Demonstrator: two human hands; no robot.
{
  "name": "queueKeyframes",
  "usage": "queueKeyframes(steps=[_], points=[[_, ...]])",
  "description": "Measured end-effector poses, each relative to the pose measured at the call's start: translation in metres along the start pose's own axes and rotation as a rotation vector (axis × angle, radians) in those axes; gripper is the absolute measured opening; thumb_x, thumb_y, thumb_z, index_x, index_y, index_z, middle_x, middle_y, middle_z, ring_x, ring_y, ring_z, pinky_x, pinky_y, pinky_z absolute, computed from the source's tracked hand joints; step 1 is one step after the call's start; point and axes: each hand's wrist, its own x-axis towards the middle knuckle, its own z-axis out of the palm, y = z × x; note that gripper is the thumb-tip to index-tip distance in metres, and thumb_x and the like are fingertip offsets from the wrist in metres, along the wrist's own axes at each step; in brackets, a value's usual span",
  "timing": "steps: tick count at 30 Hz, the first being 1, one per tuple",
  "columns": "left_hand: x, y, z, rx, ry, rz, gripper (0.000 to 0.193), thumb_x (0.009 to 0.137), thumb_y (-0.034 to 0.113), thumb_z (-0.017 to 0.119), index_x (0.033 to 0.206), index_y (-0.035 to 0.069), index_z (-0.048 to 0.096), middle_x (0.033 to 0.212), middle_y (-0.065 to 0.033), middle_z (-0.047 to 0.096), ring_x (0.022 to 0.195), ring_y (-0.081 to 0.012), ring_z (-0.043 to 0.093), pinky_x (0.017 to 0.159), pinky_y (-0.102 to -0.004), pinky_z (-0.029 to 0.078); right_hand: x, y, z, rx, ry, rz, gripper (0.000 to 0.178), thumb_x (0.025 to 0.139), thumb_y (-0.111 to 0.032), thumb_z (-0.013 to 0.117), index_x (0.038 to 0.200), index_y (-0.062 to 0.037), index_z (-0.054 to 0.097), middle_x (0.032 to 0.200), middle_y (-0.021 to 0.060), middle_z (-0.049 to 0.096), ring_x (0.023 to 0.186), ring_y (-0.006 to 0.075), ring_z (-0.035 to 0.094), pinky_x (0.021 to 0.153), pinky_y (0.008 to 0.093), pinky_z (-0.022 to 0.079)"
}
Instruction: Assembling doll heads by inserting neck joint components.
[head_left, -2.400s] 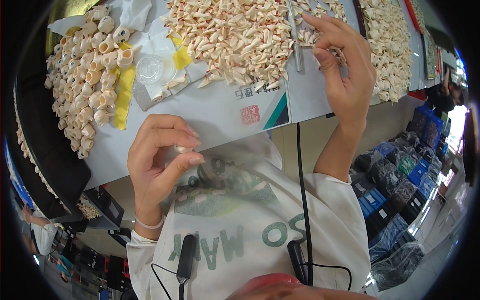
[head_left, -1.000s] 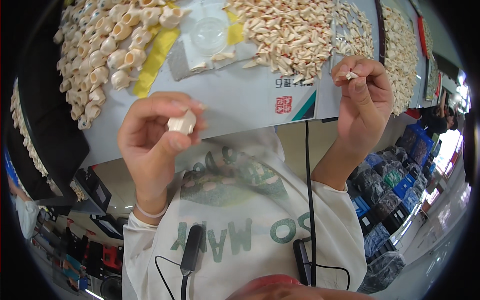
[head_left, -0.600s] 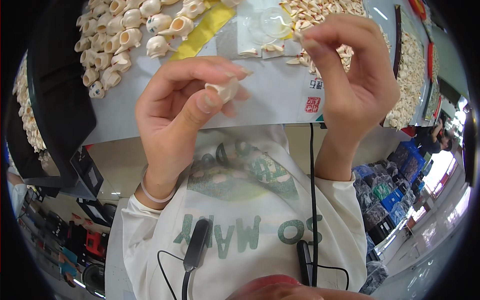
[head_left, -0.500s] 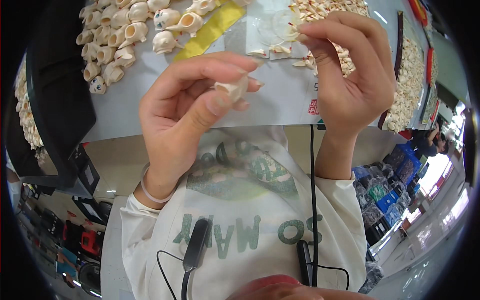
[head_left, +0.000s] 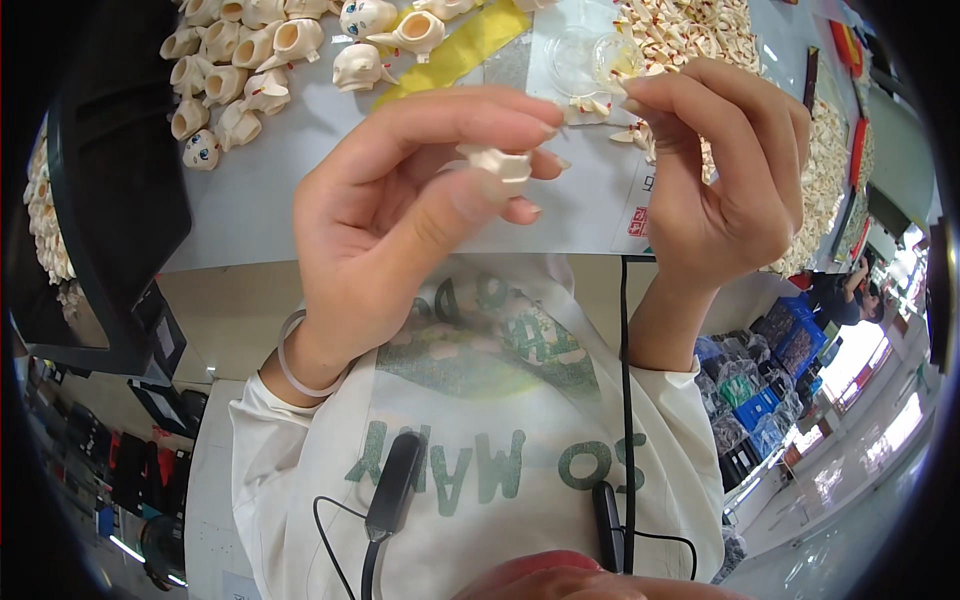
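Note:
Between the thumb and fingers of my left hand (head_left: 385,205) is a small cream hollow doll head part (head_left: 502,168), held above the near edge of the table. My right hand (head_left: 735,175) is raised to its right, thumb and forefinger pinched on a tiny pointed cream piece with a reddish tip (head_left: 622,76), partly hidden by the fingertips. Beyond that pinch are clear round dishes (head_left: 575,62) on a pale sheet. Several loose pointed pieces (head_left: 588,107) lie close to the dishes.
Rows of hollow cream doll heads (head_left: 255,45), some with painted eyes, cover the far left of the table. A yellow strip (head_left: 455,55) lies beside them. A heap of small pointed pieces (head_left: 690,35) is at far right. A black tray edge (head_left: 120,190) stands left.
The doll head part has turned in my left fingers, its opening less visible now. Both hands sit a little farther right in view, and the table's contents have shifted right too.

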Motion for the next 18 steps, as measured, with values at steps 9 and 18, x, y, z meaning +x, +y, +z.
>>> queueKeyframes(steps=[9, 18], points=[[-0.001, -0.001, -0.007, -0.057, -0.089, -0.051, 0.044, 0.074, 0.028, 0.070, 0.102, -0.001, 0.053, 0.101, -0.0156, 0.055, 0.080, -0.0187, 0.060, 0.062, -0.0209, 0.050, -0.002, 0.002, 0.002, 0.062, 0.020, 0.059, 0.022, 0.054, 0.008, 0.069, 0.071, -0.0045, 0.067, 0.075, 0.0034, 0.062, 0.072, 0.0167, 0.054, 0.063, 0.0248, 0.042], [0.000, -0.002, -0.001, -0.016, -0.110, -0.005, 0.039, 0.075, 0.022, 0.070, 0.101, 0.000, 0.053, 0.102, -0.0167, 0.055, 0.080, -0.0186, 0.059, 0.064, -0.0232, 0.049, -0.011, -0.012, -0.007, 0.577, 0.136, 0.307, 0.014, 0.069, 0.005, 0.067, 0.081, 0.0034, 0.060, 0.084, 0.0120, 0.056, 0.073, 0.0148, 0.051, 0.063, 0.0232, 0.040]])
